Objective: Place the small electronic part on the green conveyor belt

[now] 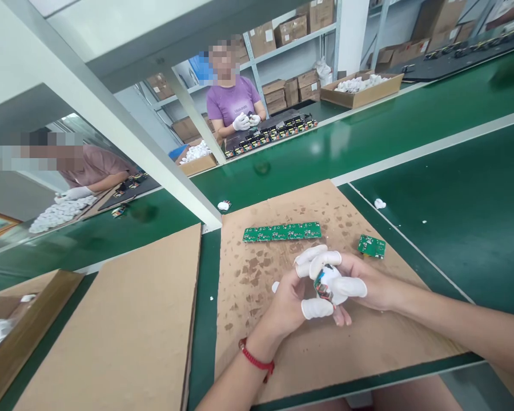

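Observation:
Both my hands meet over a cardboard sheet (257, 319), with white finger cots on several fingertips. Between them is a small circuit board (323, 285) with a white, putty-like lump (332, 278) against it. My left hand (293, 291), a red bracelet at its wrist, grips the board's near side. My right hand (357, 279) closes around the far side, its thumb lying on the white lump. Beyond them rests a long green panel of joined circuit boards (282, 232). A single small green board (371, 246) lies to the right of my hands.
Another cardboard sheet (124, 319) lies left, beside a box of white pieces (0, 337). A white post (154, 137) rises at the sheet's far left corner. Two people work across the green conveyor (360, 145). A white scrap (380, 203) lies on the right-hand surface.

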A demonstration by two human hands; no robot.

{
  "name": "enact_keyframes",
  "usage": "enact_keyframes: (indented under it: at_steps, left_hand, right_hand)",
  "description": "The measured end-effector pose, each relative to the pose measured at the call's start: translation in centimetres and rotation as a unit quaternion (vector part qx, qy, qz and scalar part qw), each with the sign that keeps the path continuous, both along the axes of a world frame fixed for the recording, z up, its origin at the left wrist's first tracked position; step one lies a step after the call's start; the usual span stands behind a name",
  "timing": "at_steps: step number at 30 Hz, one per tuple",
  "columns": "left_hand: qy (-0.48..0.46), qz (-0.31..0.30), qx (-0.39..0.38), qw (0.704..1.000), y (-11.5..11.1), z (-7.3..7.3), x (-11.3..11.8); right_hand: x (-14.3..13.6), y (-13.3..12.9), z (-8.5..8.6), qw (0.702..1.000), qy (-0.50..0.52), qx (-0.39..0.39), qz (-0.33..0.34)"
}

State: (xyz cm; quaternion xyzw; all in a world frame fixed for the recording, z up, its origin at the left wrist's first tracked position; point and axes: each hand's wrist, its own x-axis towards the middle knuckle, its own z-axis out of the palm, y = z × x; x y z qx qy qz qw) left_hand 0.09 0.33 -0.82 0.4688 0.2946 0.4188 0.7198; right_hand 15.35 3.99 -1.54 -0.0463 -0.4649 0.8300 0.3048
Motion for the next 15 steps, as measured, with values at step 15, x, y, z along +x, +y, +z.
enact_keyframes:
  at_steps: [15]
  left_hand:
    - [-0.044,0.005,-0.008,0.999,0.13,0.50,0.18]
  right_hand:
    - [-0.08,0.07,-0.23,0.999,-0.030,-0.021,-0.005]
